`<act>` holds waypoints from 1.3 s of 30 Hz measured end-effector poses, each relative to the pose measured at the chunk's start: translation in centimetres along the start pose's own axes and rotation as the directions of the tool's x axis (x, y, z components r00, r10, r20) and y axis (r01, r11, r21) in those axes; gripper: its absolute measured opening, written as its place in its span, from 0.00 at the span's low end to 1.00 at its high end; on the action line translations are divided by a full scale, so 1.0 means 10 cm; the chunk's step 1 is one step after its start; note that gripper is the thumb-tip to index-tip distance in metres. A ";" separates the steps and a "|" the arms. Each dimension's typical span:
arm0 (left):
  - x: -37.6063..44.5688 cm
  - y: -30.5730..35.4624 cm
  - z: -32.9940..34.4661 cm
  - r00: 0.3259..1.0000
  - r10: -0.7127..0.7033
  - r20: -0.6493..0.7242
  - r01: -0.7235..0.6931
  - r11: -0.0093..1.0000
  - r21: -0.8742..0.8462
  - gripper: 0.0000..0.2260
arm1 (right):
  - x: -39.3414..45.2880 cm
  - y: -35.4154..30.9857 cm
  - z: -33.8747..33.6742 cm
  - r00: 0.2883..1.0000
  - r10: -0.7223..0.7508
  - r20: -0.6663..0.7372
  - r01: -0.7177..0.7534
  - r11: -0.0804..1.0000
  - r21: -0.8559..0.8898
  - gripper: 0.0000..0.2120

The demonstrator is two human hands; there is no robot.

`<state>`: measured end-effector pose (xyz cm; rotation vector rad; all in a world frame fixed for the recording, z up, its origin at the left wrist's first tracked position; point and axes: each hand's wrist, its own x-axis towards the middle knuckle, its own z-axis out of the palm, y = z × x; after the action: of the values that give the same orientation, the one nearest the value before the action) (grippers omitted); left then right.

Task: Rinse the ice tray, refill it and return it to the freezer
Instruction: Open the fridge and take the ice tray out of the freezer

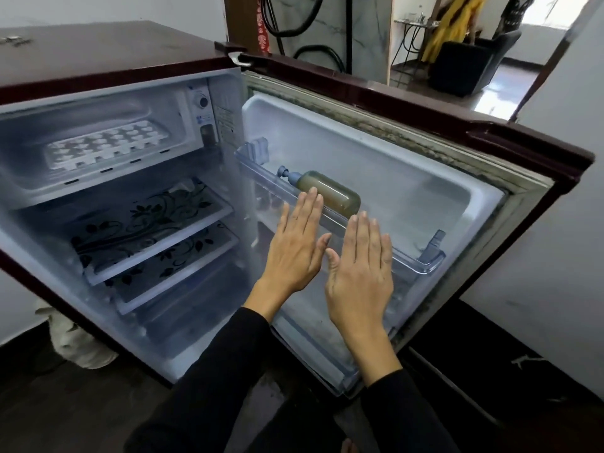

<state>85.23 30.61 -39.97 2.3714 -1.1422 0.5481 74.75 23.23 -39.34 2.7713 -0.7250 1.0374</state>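
- Maroon fridge (98, 60), door (425, 178) swung wide open.
- Left hand (294, 253) and right hand (359, 276) flat, fingers spread, empty, side by side before the door shelf (421, 266).
- Ice tray (108, 143) up-left of both hands, inside the freezer compartment (32, 191).
- Pump bottle (330, 191) lying just beyond the left fingertips.

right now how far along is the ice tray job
Done: the fridge door is open. The ice tray sits in the freezer compartment; rinsed or not, I cannot tell. In hand: nothing; left hand and right hand are flat and empty. Left, at least: closing the door.
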 end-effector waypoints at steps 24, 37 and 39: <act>0.49 0.57 0.58 0.983 -0.178 -0.039 0.180 0.982 0.061 0.26 | 0.73 0.98 0.67 0.990 0.077 -0.122 -0.029 0.934 0.355 0.24; -0.43 -0.56 -0.01 0.563 -0.775 -0.286 0.682 0.631 -0.369 0.26 | 1.18 -0.68 0.64 0.957 -0.138 0.256 -0.210 0.280 0.937 0.24; -0.51 -0.83 -0.16 0.483 -0.832 -0.275 0.704 0.555 -0.443 0.25 | 1.31 -1.10 0.75 0.910 -0.210 0.357 -0.312 0.220 0.924 0.18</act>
<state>88.71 39.25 -43.19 2.0377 0.1497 0.5149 92.92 25.83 -35.80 4.2477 -0.0408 1.1806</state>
